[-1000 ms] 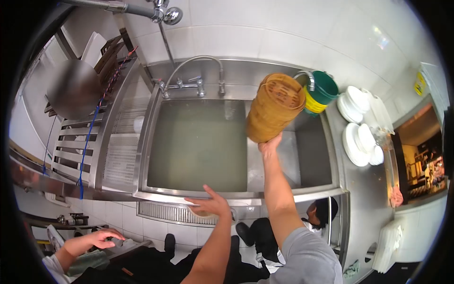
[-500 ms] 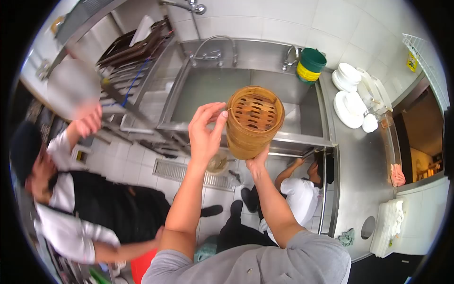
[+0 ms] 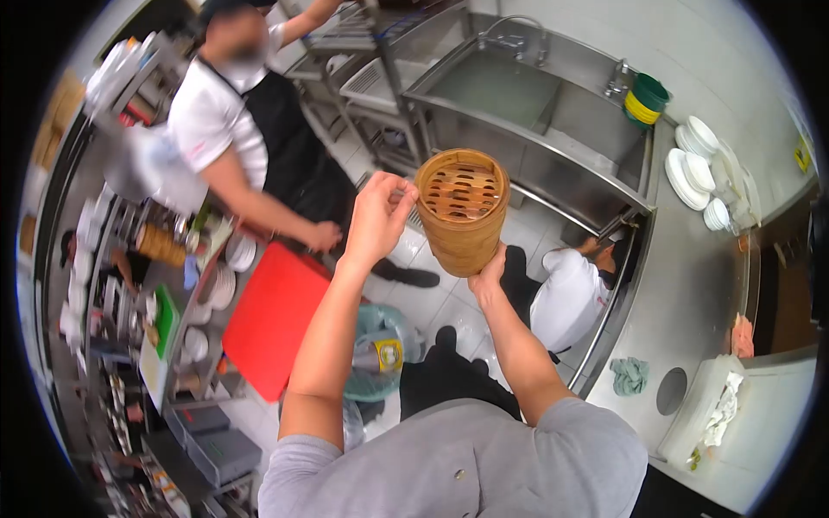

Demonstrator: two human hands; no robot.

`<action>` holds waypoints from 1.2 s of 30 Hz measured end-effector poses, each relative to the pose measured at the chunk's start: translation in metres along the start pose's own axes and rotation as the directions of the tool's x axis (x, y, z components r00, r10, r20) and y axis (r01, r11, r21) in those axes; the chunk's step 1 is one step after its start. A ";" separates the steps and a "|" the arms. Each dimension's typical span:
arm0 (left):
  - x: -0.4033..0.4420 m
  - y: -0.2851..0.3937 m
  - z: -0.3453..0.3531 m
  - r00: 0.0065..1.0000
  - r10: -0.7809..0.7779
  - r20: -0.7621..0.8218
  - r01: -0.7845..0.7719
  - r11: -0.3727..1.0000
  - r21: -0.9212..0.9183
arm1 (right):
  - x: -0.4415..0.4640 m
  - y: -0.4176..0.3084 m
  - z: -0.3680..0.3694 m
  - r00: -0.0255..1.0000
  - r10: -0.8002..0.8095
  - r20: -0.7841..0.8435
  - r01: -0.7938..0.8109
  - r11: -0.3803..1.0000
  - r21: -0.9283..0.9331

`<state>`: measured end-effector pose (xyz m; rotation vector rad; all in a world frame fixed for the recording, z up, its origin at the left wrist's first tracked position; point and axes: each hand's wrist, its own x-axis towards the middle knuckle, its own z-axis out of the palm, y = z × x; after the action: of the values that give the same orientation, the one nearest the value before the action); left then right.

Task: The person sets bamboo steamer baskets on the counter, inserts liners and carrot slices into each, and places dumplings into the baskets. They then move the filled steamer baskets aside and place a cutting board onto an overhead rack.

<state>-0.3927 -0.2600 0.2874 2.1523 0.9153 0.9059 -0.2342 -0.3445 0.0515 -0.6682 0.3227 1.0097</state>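
Observation:
A tall stack of round bamboo steamer baskets (image 3: 466, 240) is held up in front of me, its slotted wooden base (image 3: 464, 195) showing inside the top rim. My right hand (image 3: 490, 274) grips the stack low on its right side, partly hidden behind it. Beside the upper left rim is my left hand (image 3: 377, 216), thumb and fingers pinched together close to the edge. Whatever lies between those fingertips is too small to make out.
A steel sink (image 3: 492, 86) with water lies beyond, a green and yellow bucket (image 3: 646, 99) at its corner. White dishes (image 3: 688, 177) stand on the right counter (image 3: 682, 285). One co-worker (image 3: 285, 142) stands at left; another (image 3: 570, 289) crouches at right. A red board (image 3: 276, 319) is at left.
My view has swung left, bringing in the red board, a bin and shelves. The steamer stack stays in my hands. The standing co-worker now appears higher in view.

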 end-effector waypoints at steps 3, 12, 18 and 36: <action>-0.071 -0.026 -0.036 0.961 -0.249 -0.121 0.153 0.840 -0.520 | -0.049 0.031 -0.024 0.996 0.085 0.005 -0.085 0.996 -0.013; -0.439 -0.210 -0.003 0.923 -0.358 -0.138 0.382 0.892 0.240 | -0.134 0.116 -0.101 0.947 0.242 0.213 -0.208 0.963 -0.169; -0.662 -0.186 -0.052 0.630 -0.771 0.094 0.745 0.635 0.207 | -0.221 0.184 -0.132 0.903 0.368 0.224 -0.298 0.908 -0.294; -1.070 -0.125 -0.424 0.345 -0.656 -0.672 0.833 0.544 -0.103 | -0.579 0.611 -0.147 0.569 0.807 0.162 -0.609 0.545 -0.576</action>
<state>-1.3267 -0.9087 0.0682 1.1952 2.2709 1.0368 -1.0465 -0.6100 0.0305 -0.7317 -0.0557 2.0743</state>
